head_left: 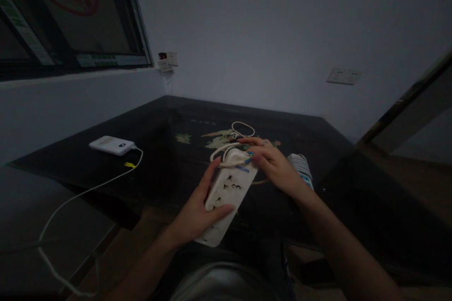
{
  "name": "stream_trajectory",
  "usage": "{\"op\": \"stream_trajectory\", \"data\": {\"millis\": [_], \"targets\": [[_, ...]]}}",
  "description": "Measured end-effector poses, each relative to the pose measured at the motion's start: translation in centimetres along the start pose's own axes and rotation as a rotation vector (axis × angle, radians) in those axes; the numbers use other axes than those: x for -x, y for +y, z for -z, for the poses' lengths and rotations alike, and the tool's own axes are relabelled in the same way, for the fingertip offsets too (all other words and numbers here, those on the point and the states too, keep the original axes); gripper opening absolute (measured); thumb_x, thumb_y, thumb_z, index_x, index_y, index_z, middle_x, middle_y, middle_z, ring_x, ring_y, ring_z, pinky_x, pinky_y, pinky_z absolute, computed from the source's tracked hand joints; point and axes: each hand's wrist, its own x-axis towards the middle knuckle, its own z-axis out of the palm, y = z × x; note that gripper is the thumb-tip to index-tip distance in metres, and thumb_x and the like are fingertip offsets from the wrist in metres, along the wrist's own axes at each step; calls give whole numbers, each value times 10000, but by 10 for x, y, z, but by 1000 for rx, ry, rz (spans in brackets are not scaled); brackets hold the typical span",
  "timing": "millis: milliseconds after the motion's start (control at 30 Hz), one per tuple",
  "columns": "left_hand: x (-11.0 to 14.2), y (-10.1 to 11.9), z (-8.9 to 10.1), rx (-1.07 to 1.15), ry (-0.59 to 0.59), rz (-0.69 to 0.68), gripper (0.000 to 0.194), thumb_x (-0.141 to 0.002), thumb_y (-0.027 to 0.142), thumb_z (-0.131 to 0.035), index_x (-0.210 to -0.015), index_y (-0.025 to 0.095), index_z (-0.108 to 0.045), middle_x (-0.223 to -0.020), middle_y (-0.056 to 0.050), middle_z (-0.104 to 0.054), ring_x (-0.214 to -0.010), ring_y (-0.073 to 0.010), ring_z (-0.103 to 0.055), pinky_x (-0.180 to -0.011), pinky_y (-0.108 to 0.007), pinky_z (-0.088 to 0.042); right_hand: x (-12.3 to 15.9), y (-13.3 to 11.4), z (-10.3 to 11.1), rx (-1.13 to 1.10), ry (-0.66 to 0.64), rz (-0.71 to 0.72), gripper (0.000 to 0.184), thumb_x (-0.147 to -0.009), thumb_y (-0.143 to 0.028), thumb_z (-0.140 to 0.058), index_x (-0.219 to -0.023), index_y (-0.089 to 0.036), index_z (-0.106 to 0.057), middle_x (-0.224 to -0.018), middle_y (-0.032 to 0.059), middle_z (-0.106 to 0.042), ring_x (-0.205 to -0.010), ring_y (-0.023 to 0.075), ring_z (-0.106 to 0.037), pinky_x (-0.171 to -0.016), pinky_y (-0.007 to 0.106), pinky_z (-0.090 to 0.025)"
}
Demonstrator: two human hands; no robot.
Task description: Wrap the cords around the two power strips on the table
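Note:
A white power strip (231, 193) with several sockets and blue PHILIPS lettering is held tilted above the near edge of the dark table (155, 122). My left hand (197, 211) wraps round its lower left side, thumb across the socket face. At the strip's far end, my right hand (270, 160) pinches the white cord (226, 164) near a small blue piece (250, 156). Some of the cord is looped over that end, and another loop reaches back over the tabletop. My right fingertips are partly hidden behind the cord and the strip.
On the table's left lies a white power bank (112, 146) with a white cable (88, 191) hanging off the edge, beside a yellow tag (130, 165). A bundled grey cord (299, 165) lies right of my right hand. Wall sockets (344, 75) sit behind the table.

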Motion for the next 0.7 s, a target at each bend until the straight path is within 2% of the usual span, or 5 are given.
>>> {"op": "stream_trajectory", "data": {"millis": [67,133,267,533,700], "targets": [[3,1,1,185,-54,-13,1035,-801,302,-684,-1435,462,118,-1040,-66,-672,-750,-223,-686,-656,-377,-564,-2,5,3,-30,39,-12,449,-923,-523,-357,-932,-225,-693,-1079,82,-667,-1042,222,-588,-907,402,-429],[5,3,2,305,-136,-46,1078,-796,304,-692,-1399,500,179,-1014,-48,-678,-734,-222,-692,-625,-370,-572,-3,9,6,8,74,-76,367,-907,-474,-438,-1021,-218,-675,-1017,76,-692,-945,210,-625,-826,361,-467],[9,8,2,414,-247,-74,1084,-796,268,-696,-1378,537,178,-1041,-37,-672,-766,-220,-699,-629,-352,-584,-5,20,12,171,62,-113,196,-835,-336,-593,-922,-215,-721,-938,59,-733,-841,214,-657,-749,336,-473],[9,8,0,447,-280,-59,1047,-802,252,-691,-1397,520,128,-1060,-47,-668,-786,-222,-702,-647,-352,-583,-7,54,24,110,142,-208,266,-823,-396,-590,-859,-185,-749,-813,61,-744,-746,203,-657,-696,323,-472],[13,3,6,316,-211,-28,1070,-773,297,-720,-1437,451,106,-1001,-69,-685,-781,-261,-705,-658,-402,-585,-9,54,28,59,185,-243,294,-788,-423,-614,-816,-166,-753,-744,54,-732,-692,191,-637,-634,297,-461]]}}
